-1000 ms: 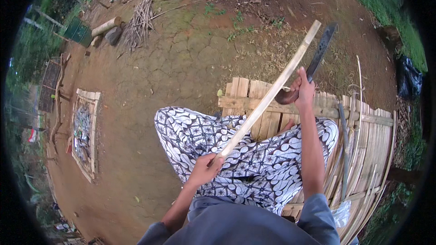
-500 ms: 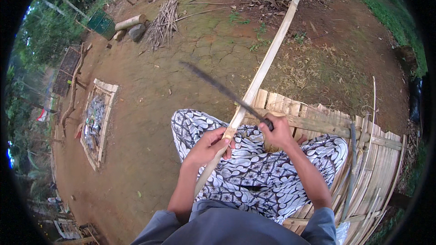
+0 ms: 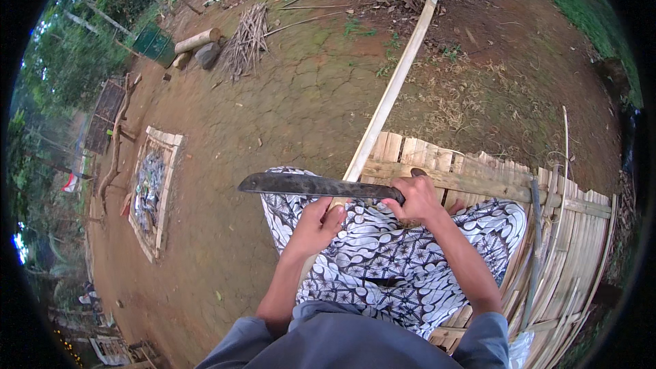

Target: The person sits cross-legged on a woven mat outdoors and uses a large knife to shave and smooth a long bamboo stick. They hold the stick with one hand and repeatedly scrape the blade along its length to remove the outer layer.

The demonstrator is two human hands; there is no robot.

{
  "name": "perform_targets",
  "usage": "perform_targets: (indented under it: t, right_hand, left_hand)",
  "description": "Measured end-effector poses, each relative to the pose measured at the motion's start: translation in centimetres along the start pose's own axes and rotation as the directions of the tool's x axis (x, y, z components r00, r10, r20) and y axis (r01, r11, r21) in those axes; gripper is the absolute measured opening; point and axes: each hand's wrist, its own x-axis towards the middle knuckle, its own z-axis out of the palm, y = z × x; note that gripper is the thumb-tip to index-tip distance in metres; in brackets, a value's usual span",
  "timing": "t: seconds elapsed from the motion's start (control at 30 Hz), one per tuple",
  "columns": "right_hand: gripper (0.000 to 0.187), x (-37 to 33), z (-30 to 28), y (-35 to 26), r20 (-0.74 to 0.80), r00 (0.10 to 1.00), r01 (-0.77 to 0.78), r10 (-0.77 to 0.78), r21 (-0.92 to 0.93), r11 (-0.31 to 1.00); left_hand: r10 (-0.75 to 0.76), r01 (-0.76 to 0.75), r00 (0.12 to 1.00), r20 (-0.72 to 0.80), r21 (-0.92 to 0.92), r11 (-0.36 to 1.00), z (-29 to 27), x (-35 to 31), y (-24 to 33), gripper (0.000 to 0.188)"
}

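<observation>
A long pale bamboo strip runs from my lap out over the ground, toward the base of a tree. My left hand is closed around its near part, thumb along the top. In my right hand is the dark handle of a machete. The machete's broad blade points left and lies across the strip, just beyond my left fingers. Whether its edge touches the strip I cannot tell. Patterned black-and-white cloth covers my crossed legs beneath both hands.
I sit on a bamboo-slat platform that extends to the right, with loose thin strips on it. Curled shavings litter the soil ahead. At left are a wood-framed bed of litter, a stick pile and a green drum.
The machete has swung from a slant pointing up-left to nearly level, its blade now lower and nearer my left hand. The bamboo strip's far end has shifted slightly left.
</observation>
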Motion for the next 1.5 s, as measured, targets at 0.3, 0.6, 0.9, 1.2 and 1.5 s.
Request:
perform_targets:
  t: [0.3,0.6,0.9,1.2,1.5]
  right_hand:
    - [0.042,-0.5,0.1,-1.4,-0.034,0.999,0.033,-0.038,-0.136,0.99]
    - [0.052,0.0,0.8,-0.3,-0.021,0.999,-0.044,0.041,-0.206,0.977]
    - [0.051,0.2,0.3,0.1,-0.08,0.997,-0.011,-0.004,-0.188,0.982]
    - [0.054,-0.1,0.4,0.9,-0.124,0.991,0.027,-0.049,-0.177,0.984]
    - [0.051,0.4,-0.2,-0.5,-0.132,0.969,0.195,-0.209,-0.115,0.974]
  left_hand:
    - [-0.136,0.131,0.991,-0.01,-0.197,0.972,0.0,-0.3,0.2,0.019]
    - [-0.135,0.118,0.988,-0.079,-0.197,0.973,-0.1,-0.9,0.5,0.017]
    - [-0.121,0.106,0.989,-0.086,-0.164,0.981,0.3,-1.4,0.6,0.017]
    - [-0.13,0.115,0.988,-0.082,-0.167,0.979,0.4,-1.6,0.7,0.018]
    - [-0.142,0.139,0.98,-0.137,-0.034,0.99,0.9,-0.4,1.1,0.006]
